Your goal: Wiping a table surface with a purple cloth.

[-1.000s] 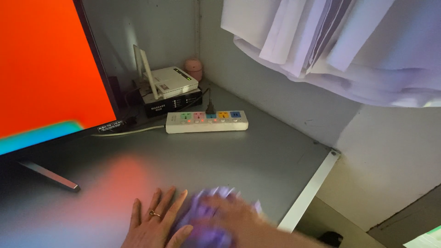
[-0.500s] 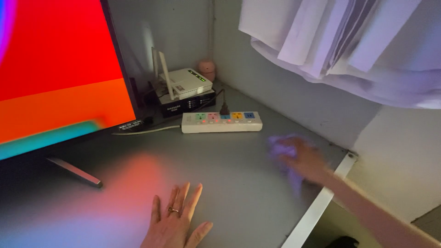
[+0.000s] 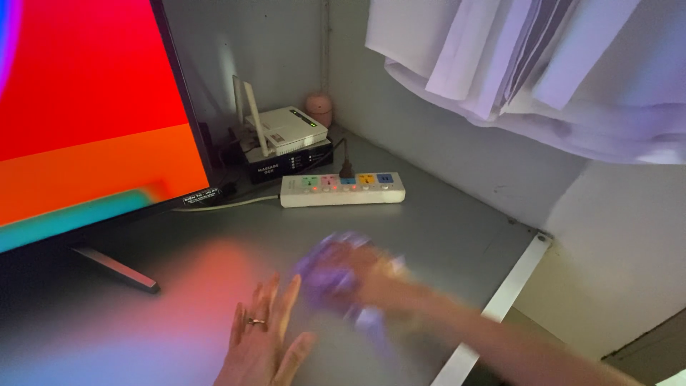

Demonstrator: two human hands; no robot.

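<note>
On the far left, a large flat screen glowing red and orange [image 3: 86, 114] stands on a thin metal foot [image 3: 114, 269], throwing a reddish patch onto the grey tabletop [image 3: 443, 221] below it. Near the front edge, the person's left hand [image 3: 263, 342] lies flat on that top, fingers spread and holding nothing, a ring on one finger; it looks planted there to steady the body. Just to its right, close beside but not clearly touching it, the right hand [image 3: 371, 280] is a blur, closed over a crumpled pale purple cloth [image 3: 330, 273] that it presses against the surface, the forearm stretching away to the near right. The blur is too strong to make out the fingers themselves.

Farther back, in the corner, a white router with upright antennas [image 3: 282, 129] sits stacked on a black box [image 3: 286, 163], tucked out of the way behind the screen. A white power strip with coloured sockets [image 3: 341, 189] lies just in front of them, one black plug in it, its cord running left under the screen. A small pink rounded object [image 3: 319, 109] rests against the far wall. Up on the right, white cloth [image 3: 529, 71] hangs in folds above the table's pale edge strip [image 3: 500, 300].
</note>
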